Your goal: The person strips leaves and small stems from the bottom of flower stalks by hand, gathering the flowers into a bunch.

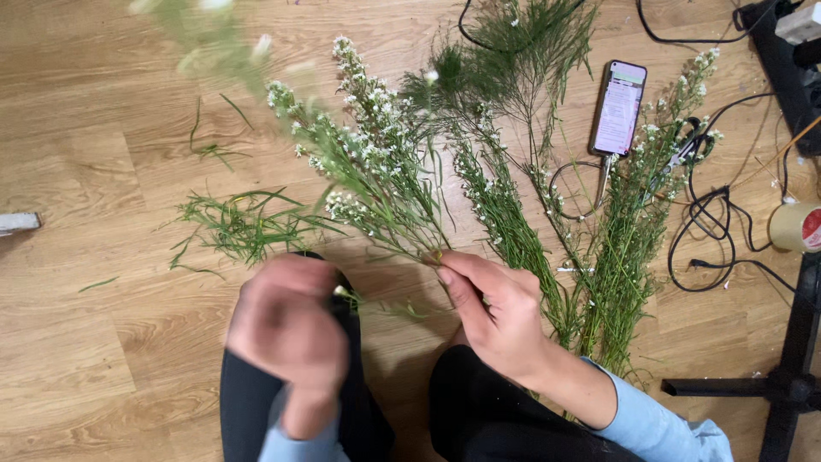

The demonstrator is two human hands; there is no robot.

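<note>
Pinching the lower stem of a sprig of small white flowers [368,162] between thumb and fingers, the right hand [492,312] holds it above the wooden floor [103,342], with the flowering tips fanning up and to the left. The left hand [286,329] is blurred; it sits just left of the right hand, over the person's dark-clad knee, and whether its fingers are closed on anything cannot be determined, although a small white bud shows at its right edge. The two hands are near each other but not touching. A loose heap of stripped green leaves [244,227] lies on the floor directly above the left hand. To the right of the held sprig, more flowering stems [633,231] lie in a row, their cut ends pointing toward the person, and a feathery green branch [522,60] lies above them. A phone [618,107] with a lit screen rests face up among the stems, connected to a cable. Scissors [688,150] lie partly hidden under the rightmost stems. Black cables [718,231] loop across the floor at right, beside a roll of tape [795,227] and a black stand base [791,385].
</note>
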